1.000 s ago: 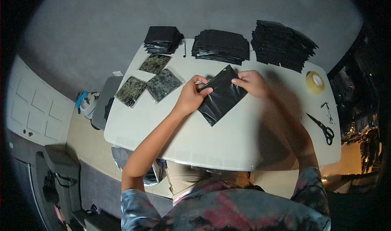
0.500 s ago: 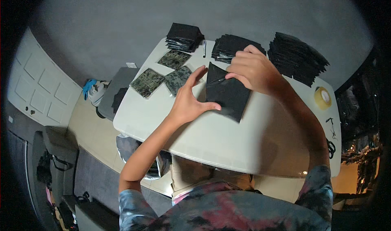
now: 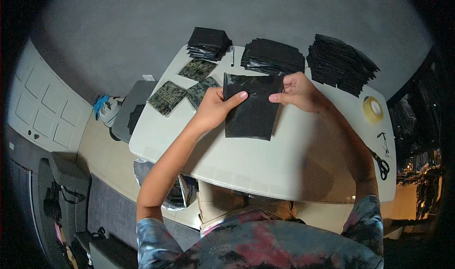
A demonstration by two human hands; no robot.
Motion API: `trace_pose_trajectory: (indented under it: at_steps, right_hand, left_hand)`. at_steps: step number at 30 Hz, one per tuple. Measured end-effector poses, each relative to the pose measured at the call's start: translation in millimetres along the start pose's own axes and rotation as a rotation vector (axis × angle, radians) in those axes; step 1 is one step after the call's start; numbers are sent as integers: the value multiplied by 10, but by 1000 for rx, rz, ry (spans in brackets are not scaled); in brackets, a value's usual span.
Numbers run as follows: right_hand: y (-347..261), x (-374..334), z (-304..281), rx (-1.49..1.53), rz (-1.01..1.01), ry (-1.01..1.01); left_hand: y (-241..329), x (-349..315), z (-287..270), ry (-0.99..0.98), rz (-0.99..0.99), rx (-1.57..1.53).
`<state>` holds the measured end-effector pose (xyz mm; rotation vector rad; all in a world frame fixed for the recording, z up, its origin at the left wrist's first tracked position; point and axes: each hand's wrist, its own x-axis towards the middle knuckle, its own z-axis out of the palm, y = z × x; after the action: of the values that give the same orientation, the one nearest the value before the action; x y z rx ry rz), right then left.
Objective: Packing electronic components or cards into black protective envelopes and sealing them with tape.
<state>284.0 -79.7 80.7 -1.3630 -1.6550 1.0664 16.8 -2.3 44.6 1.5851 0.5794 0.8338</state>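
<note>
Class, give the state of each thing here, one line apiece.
Black pouch: held at both sides
Left hand: gripping its left edge
Right hand: gripping its right edge
Camouflage packets: lying flat, one partly hidden
Black stacks: piled up
Marker: lying unheld
Scissors: lying partly covered
Tape roll: unheld
White door: appears shut

Wall (image 3: 265, 13) behind table (image 3: 237, 169) dimly lit, shine caught on bag (image 3: 251, 115), shadow (image 3: 324, 172) cast over table's right side, orange glow (image 3: 402, 203) seen right of table, edges bent, blackened
</note>
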Motion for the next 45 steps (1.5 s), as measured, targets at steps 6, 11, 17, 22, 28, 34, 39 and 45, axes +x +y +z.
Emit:
trace_pose_trajectory:
  at_steps: [6,11,17,22,28,34,39,45]
  right_hand:
    - [76,-58,34,-436,-179,249]
    - [80,-314,28,-529,-370,328]
    - [-49,-411,218,-621,-403,283]
    - [10,-236,181,-745,-626,444]
    - [-209,-601,62,-554,-320,162]
    - [14,-339,15,-731,-474,423]
    - [311,-595,-55,-997,-599,405]
    - [1095,-877,393,-914,-641,99]
  left_hand:
    - [174,23,-32,83,-68,423]
    - [358,-100,-14,144,298,649]
    - [465,-255,-38,125,492,893]
    - [418,-79,17,270,764,970]
    - [579,-190,-85,-88,100,651]
    - [270,160,43,55,205,770]
    - [19,114,83,4,552,744]
    - [-733,-288,93,-366,659,810]
